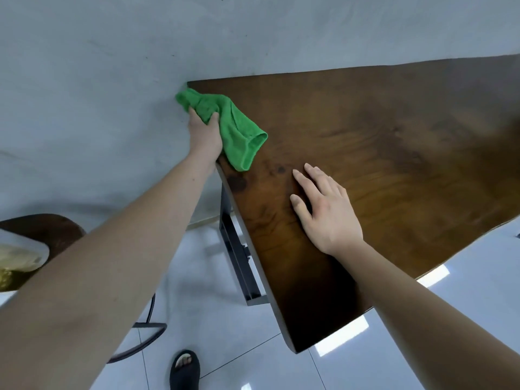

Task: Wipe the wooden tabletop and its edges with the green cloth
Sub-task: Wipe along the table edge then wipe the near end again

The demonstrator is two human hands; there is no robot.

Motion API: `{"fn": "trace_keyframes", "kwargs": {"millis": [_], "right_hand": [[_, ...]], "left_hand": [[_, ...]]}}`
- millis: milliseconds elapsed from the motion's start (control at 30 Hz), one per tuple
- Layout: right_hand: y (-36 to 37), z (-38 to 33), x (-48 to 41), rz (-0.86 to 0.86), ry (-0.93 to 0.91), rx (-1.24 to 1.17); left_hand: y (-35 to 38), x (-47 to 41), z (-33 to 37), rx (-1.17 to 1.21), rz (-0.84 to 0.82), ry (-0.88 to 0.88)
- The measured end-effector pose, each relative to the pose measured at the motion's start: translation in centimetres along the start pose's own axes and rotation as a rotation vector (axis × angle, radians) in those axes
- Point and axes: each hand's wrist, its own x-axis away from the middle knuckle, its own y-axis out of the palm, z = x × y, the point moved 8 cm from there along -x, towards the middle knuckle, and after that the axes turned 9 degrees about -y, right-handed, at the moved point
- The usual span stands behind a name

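The grey wall [112,66] runs right along the far edge of the wooden tabletop [380,153], so the corner I reach for is hemmed in by it. To my left stands a dark brown rounded chair seat [47,229] on a thin black base. Just beside it is a white-edged container [19,254] with something yellowish in it that I cannot make out. Under the table's left edge a black metal frame [239,260] drops to the glossy white floor tiles [211,327], and my foot in a black slipper [184,370] stands near the bottom.

My left hand [204,136] grips the green cloth [233,130], fingers and thumb curled round a bunched fold of it at the far left corner, against the left edge. The rest of the cloth trails loose onto the top toward me, soft and napped, with a stitched hem.

My right hand [326,209] lies flat on the wood nearer to me, fingers straight and slightly spread, holding nothing. The top is a dark, smooth slab with swirling grain and a few darker knots near the left edge.
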Motion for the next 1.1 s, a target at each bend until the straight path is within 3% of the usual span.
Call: {"fn": "trace_keyframes", "kwargs": {"millis": [467,733,933,1100], "right_hand": [[0.4,0.2,0.2,0.005,-0.100,-0.043],[0.7,0.2,-0.1,-0.007,-0.091,-0.053],[0.5,0.2,0.0,-0.002,-0.080,-0.062],[0.3,0.4,0.0,0.002,-0.090,-0.069]], "left_hand": [[1.2,24.2,-7.9,0.099,-0.030,-0.037],[1.7,36.4,-12.6,0.199,0.027,-0.175],[2.0,39.6,-14.3,0.214,0.033,-0.257],[1.7,35.8,-12.6,0.126,0.038,-0.246]]}}
